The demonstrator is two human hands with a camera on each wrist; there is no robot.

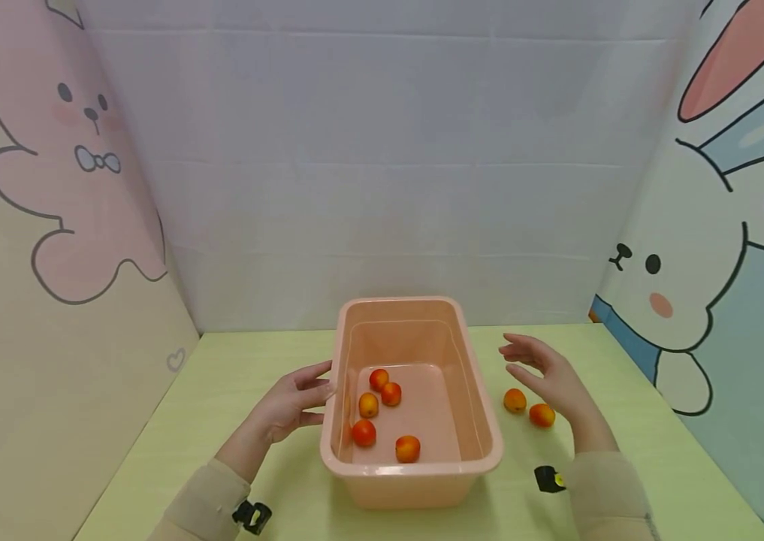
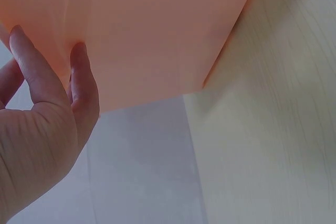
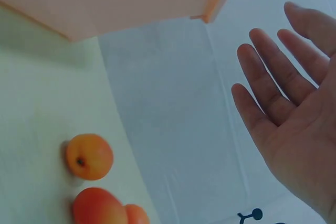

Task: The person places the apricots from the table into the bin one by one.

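A pink plastic bin (image 1: 412, 485) stands in the middle of the table with several orange-red apricots inside, one of them an apricot (image 1: 407, 448) near its front wall. My left hand (image 1: 287, 402) is at the bin's left side, its fairly straight fingers touching the wall near the rim. Off the bin's right side, my right hand (image 1: 547, 372) hovers with fingers extended and nothing in it. On the table below that hand lie an orange apricot (image 3: 90, 156) and a redder apricot (image 3: 98, 206). The right wrist view also shows part of a third apricot (image 3: 136, 215).
The pale yellow-green table (image 1: 246, 361) ends at a white back sheet (image 1: 388, 165). Side panels with a pink cartoon animal (image 1: 84, 203) and a white rabbit (image 1: 679, 248) flank the table. Black wrist devices sit by both cuffs.
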